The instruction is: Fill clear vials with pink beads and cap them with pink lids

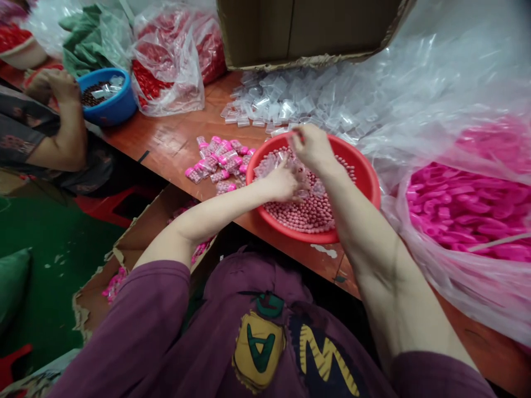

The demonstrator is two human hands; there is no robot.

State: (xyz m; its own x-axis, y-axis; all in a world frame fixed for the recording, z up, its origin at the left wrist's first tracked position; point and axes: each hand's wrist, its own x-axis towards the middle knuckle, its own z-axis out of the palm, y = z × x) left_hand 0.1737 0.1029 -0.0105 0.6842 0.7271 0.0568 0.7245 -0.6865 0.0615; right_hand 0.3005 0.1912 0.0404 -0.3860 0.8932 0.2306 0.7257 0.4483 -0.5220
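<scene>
A red plastic bowl on the wooden table holds a heap of small pink beads and some clear little bags. My left hand reaches into the bowl, fingers curled around clear bags at the bowl's left side. My right hand hovers over the bowl's far rim, fingers pinched together on something small that I cannot make out. Just left of the bowl lies a pile of filled small bags with pink tops.
Empty clear bags lie heaped behind the bowl, before a cardboard box. A large plastic bag of pink parts sits right. Far left, another person's arm rests by a blue bowl; bags of red parts stand behind. A carton is below the table edge.
</scene>
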